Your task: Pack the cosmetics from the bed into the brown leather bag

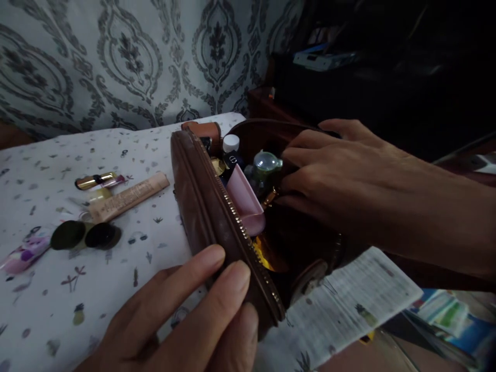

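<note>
A brown zip-top bag (189,191) stands unzipped on the table. My left hand (182,320) holds its near side, fingertips pressed on the brown wall below the zip. From the right, my right hand (329,175) reaches over the far rim, its fingertips down among the contents and partly hidden. Nearest to them are a clear round-topped container (266,161) and a small gold zip pull (270,197). Also inside are a white-capped dark bottle (231,144), a pink case (245,194) and something shiny orange-gold (267,253).
Left of the bag lie a beige tube (129,199), a gold lipstick-like tube (95,180), two dark round lids (67,235) and a purple-patterned item (25,254). The printed tablecloth (155,289) overhangs at right. A patterned curtain (132,57) hangs behind.
</note>
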`<state>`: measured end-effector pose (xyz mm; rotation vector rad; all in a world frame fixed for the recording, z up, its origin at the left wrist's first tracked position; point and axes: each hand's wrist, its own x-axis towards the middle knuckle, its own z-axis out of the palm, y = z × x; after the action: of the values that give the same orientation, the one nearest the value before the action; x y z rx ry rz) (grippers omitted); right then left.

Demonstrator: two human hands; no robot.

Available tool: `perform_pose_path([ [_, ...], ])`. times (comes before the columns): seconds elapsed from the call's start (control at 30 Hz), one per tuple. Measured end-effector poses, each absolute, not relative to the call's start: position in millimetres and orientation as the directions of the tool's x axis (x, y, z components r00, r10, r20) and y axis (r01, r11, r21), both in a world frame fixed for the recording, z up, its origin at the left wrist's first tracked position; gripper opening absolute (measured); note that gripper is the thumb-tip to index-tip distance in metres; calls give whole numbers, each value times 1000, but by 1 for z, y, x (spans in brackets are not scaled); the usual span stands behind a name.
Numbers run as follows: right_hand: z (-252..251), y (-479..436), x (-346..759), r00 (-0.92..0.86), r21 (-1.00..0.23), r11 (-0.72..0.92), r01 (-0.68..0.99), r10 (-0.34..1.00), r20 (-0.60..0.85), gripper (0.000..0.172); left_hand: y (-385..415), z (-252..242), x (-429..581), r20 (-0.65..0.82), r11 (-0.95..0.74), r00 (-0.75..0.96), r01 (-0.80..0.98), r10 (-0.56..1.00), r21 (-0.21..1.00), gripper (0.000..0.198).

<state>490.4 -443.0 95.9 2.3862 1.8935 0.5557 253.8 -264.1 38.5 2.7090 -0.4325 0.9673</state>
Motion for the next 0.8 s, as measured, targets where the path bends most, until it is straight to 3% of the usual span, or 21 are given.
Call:
perform_pose_path([
  [0.1,96,-445,493,149,315,-189,930,978,146,21,-267,44,257,660,-945,722,-321,-206,56,34],
  [0.43,100,-449,491,126,292,-175,940,976,179,28,-263,44,264,709,-922,648,-388,-279,-8,28],
  [0.6,112,-448,481,162,245,-239,940,941,296,34,-262,39,265,730,-909,623,-416,-281,5,31],
  [0.8,118,-428,473,171,245,-314,917,866,470,18,-261,40,260,698,-911,657,-412,-285,16,34],
])
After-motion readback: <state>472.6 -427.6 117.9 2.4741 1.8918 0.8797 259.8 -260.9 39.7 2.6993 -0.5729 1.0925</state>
